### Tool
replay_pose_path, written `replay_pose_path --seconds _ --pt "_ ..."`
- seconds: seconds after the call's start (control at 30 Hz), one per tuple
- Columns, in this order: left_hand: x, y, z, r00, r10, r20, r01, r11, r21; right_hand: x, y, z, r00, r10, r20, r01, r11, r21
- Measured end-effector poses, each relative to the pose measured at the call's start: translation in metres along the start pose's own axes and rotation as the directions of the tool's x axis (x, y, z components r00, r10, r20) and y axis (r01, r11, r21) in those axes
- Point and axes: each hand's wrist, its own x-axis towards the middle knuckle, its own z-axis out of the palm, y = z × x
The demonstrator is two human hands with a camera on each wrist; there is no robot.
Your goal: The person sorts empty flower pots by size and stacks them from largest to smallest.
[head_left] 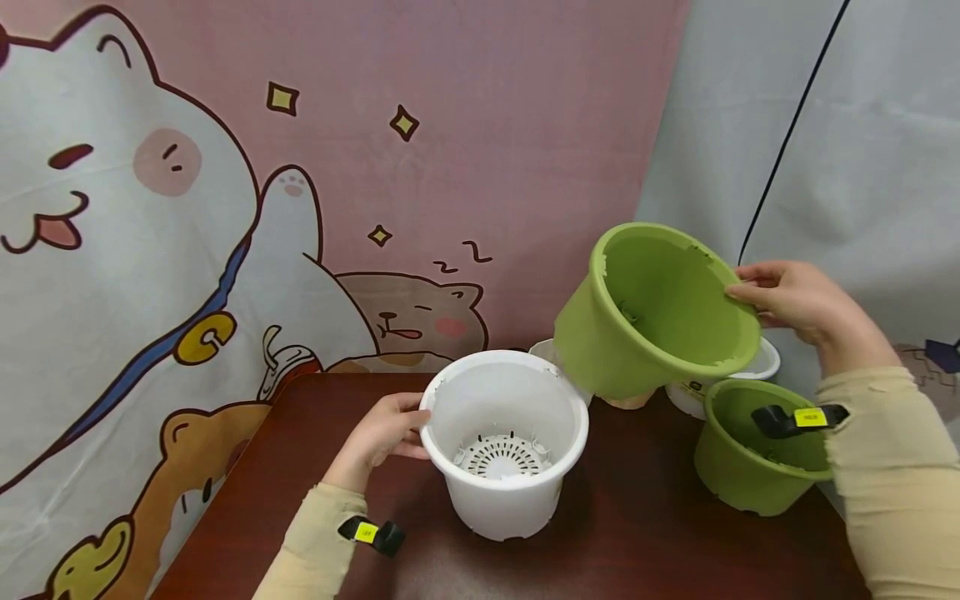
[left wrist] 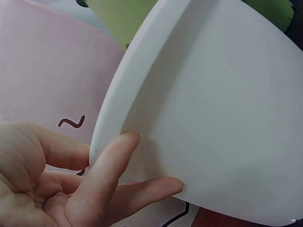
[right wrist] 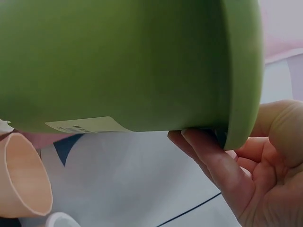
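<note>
A white plastic flower pot (head_left: 504, 508) with a slotted bottom sits near the middle of the table. My left hand (head_left: 386, 433) pinches its left rim, and the left wrist view shows the thumb and fingers on either side of that rim (left wrist: 125, 90). Up in the air to the right, a green flower pot (head_left: 600, 342) tilts with its mouth toward me. My right hand (head_left: 798, 304) grips its right rim, fingers under the lip in the right wrist view. A pale label (right wrist: 90, 125) is on the green pot's side.
A second green pot (head_left: 750, 475) stands at the table's right side. Behind it is a white pot (head_left: 686, 398). A peach-coloured pot (right wrist: 29, 177) is partly hidden at the back. The dark red table (head_left: 315, 467) meets a cartoon-printed cloth (head_left: 525, 150) behind.
</note>
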Motion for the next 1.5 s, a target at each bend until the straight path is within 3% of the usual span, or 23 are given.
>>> replay_pose_path --seconds 0.7,0.97,1.5 --pt "0.002 0.0 0.0 1.0 0.002 0.003 -0.002 1.0 0.008 0.004 -0.044 0.032 0.996 -0.085 0.024 0.084 0.996 0.039" --pt "0.002 0.0 0.001 1.0 -0.007 0.007 0.007 1.0 0.006 0.007 -0.06 0.052 0.988 -0.126 0.089 0.116 0.988 0.107" --pt "0.001 0.001 0.001 1.0 -0.013 0.014 0.013 1.0 0.008 0.015 -0.077 0.088 0.97 -0.167 0.178 0.154 0.985 0.083"
